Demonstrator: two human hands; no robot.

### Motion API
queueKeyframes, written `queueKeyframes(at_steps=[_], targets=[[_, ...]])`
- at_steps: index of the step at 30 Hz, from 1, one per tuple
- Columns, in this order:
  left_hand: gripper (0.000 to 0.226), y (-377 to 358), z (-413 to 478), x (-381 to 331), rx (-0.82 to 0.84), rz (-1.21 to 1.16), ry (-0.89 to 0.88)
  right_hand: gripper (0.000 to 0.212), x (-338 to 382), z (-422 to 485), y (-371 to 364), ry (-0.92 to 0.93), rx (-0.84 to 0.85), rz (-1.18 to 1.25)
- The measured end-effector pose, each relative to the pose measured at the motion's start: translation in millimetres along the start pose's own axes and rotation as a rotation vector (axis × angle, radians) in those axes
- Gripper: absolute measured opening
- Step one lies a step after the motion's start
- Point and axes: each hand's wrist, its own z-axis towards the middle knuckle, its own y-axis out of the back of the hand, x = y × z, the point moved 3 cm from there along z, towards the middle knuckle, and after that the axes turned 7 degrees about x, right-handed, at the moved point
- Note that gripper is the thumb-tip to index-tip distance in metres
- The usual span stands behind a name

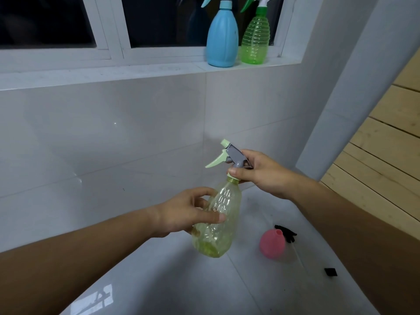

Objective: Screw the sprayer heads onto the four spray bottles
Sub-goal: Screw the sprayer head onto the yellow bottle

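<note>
The left hand (pixel 191 212) curls around the clear yellow spray bottle (pixel 216 237), held in the air at frame centre. The right hand (pixel 263 176) pinches the collar of its grey-green sprayer head (pixel 236 155). The bottle looks light, thin-walled, probably squeezable; better to grip its dimpled middle gently.

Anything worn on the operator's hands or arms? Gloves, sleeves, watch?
Nothing worn shows: left hand and right hand are ungloved, without visible rings; no watch or band at either wrist; both forearms bare to the frame edge.
</note>
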Motion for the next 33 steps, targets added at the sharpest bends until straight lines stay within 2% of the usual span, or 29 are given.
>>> queueKeyframes(at_steps=[4,10,15,21,24,28,31,33], targets=[[0.055,1.9,-1.8,-1.0,0.032,-0.018,-0.015,0.033,2.1,-0.6,3.0,-0.001,0.053,0.053],[0.055,1.8,-3.3,-2.8,0.122,-0.051,-0.004,0.024,3.4,-1.4,4.9,0.018,0.105,0.041],[0.055,0.3,-4.5,-2.9,0.144,-0.056,0.012,0.025,-1.3,-2.3,6.1,-0.021,0.157,0.054],[0.046,2.7,-2.2,-0.8,0.219,-0.172,0.009,0.019,0.6,-3.0,5.7,-0.013,0.189,0.316],[0.046,3.1,-0.7,0.2,0.196,-0.16,0.01,0.021,1.6,-2.5,4.0,-0.014,0.18,0.174],[0.049,1.2,1.1,0.7,0.131,-0.08,0.003,0.021,-0.9,-1.5,-1.3,-0.039,0.005,-0.088],[0.052,0.5,0.2,-0.3,0.086,-0.062,0.002,0.019,-1.7,-0.9,-7.3,-0.035,-0.06,-0.134],[0.052,1.7,0.1,-2.0,0.066,-0.062,-0.01,0.013,0.5,-0.2,-5.7,-0.03,-0.05,-0.039]])
